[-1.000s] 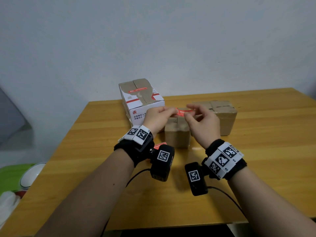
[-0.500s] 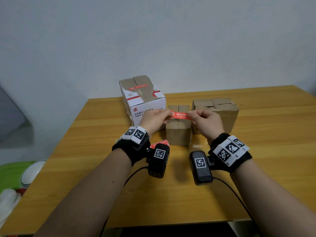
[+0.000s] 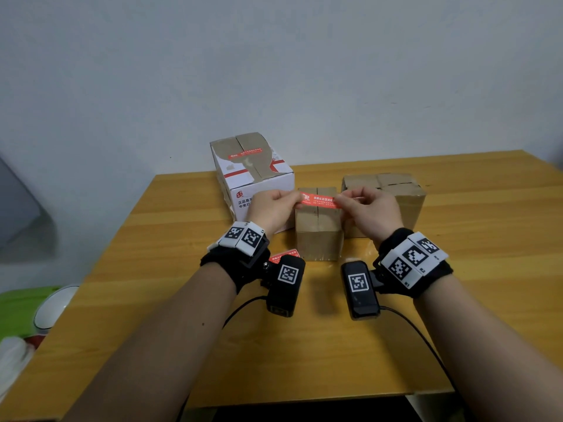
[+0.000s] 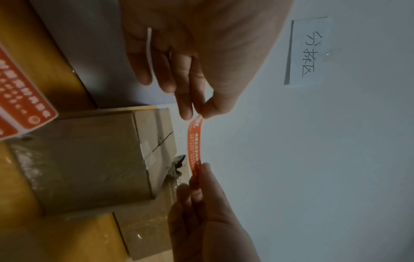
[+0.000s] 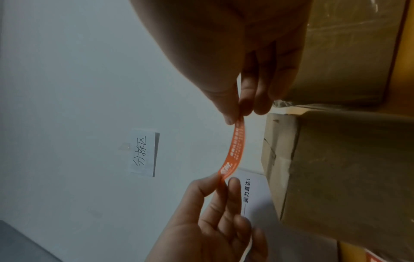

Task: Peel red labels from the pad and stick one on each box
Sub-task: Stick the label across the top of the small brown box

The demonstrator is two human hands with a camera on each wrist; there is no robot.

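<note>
A red label point(image 3: 320, 201) is stretched flat between my two hands. My left hand point(image 3: 297, 197) pinches its left end and my right hand point(image 3: 339, 200) pinches its right end. The label point(image 4: 195, 141) hangs just above the top of the small brown box point(image 3: 318, 236), with a gap showing in both wrist views point(image 5: 235, 150). The white box point(image 3: 253, 178) at the left carries a red label point(image 3: 243, 154) on top. A larger brown box point(image 3: 396, 190) stands to the right. The label pad point(image 3: 285, 256) lies on the table, partly hidden under my left wrist.
The wooden table point(image 3: 472, 269) has bare surface to the right and in front of the boxes. A paper note point(image 5: 144, 152) is stuck on the wall behind. A green object and a white bowl point(image 3: 51, 306) sit off the table's left edge.
My hands have drawn slightly apart and stretched the label out flat over the small box. Over the last half second they have hardly moved.
</note>
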